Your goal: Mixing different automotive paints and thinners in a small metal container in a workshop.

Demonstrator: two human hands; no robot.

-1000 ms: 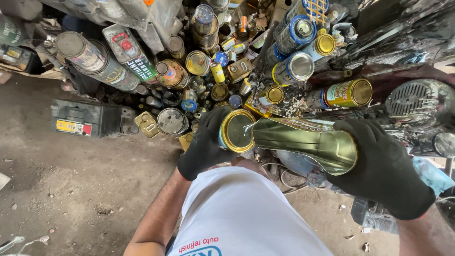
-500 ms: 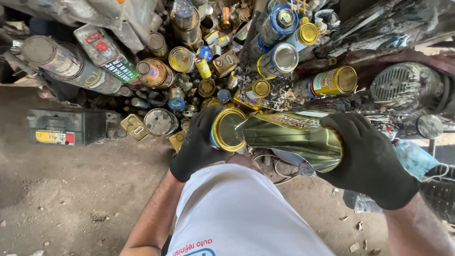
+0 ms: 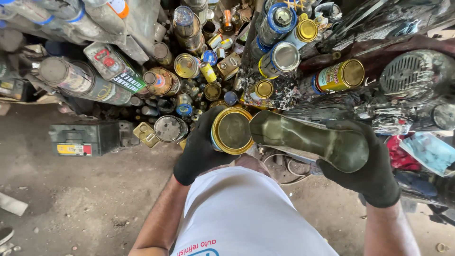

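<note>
In the head view, the left hand (image 3: 198, 150) in a black glove grips a round gold tin (image 3: 232, 130). The right hand (image 3: 367, 166) grips a long green can (image 3: 308, 139), tipped at the tin from three o'clock. Many old cans (image 3: 279, 57) are piled at twelve o'clock

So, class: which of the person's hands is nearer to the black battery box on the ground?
Left. The left hand, gripping the gold-lidded can, sits just right of the black battery box. The right hand, holding the green container, is much farther right.
</note>
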